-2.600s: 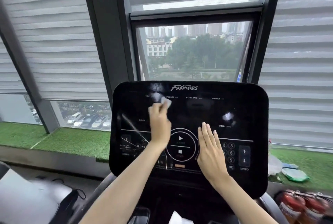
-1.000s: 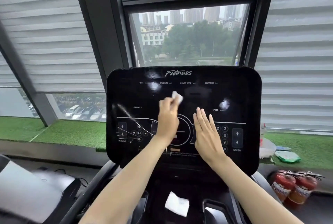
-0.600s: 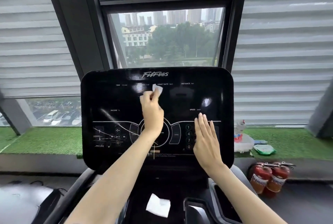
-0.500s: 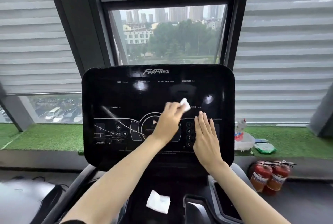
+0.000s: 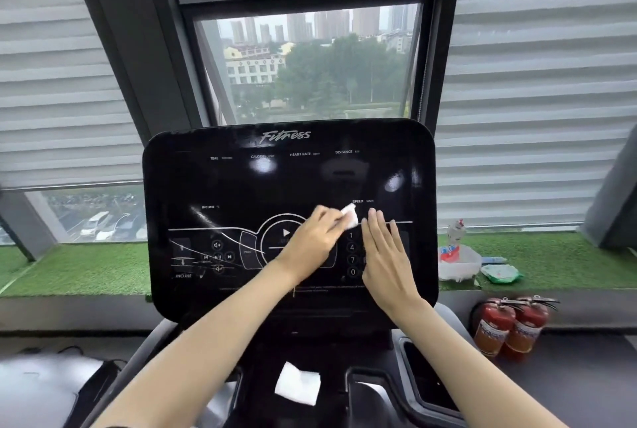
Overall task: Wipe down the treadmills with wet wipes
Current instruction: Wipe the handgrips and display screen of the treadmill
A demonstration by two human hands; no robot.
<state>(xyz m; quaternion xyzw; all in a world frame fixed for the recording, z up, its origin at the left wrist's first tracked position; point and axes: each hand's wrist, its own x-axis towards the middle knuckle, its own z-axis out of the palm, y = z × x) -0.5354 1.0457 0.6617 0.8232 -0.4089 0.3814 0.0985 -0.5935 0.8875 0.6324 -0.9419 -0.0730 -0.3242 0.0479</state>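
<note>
The treadmill's glossy black console (image 5: 220, 186) fills the middle of the head view. My left hand (image 5: 312, 248) grips a small folded white wet wipe (image 5: 350, 215) and presses it on the panel just right of the round play dial. My right hand (image 5: 387, 260) lies flat, fingers straight, over the number keypad, right beside the wipe. A second white wipe (image 5: 298, 386) lies on the tray below the console.
Two red fire extinguishers (image 5: 510, 324) stand on the floor at the right. On the green turf sill (image 5: 86, 269) sit a clear bag (image 5: 460, 260) and a green wipes pack (image 5: 499, 272). A cup recess (image 5: 427, 379) opens lower right; a dark bag (image 5: 93, 389) lies lower left.
My left hand swept the wipe from the upper middle of the panel down and right, next to my right hand. My right hand stayed flat on the keypad. The camera view shifted.
</note>
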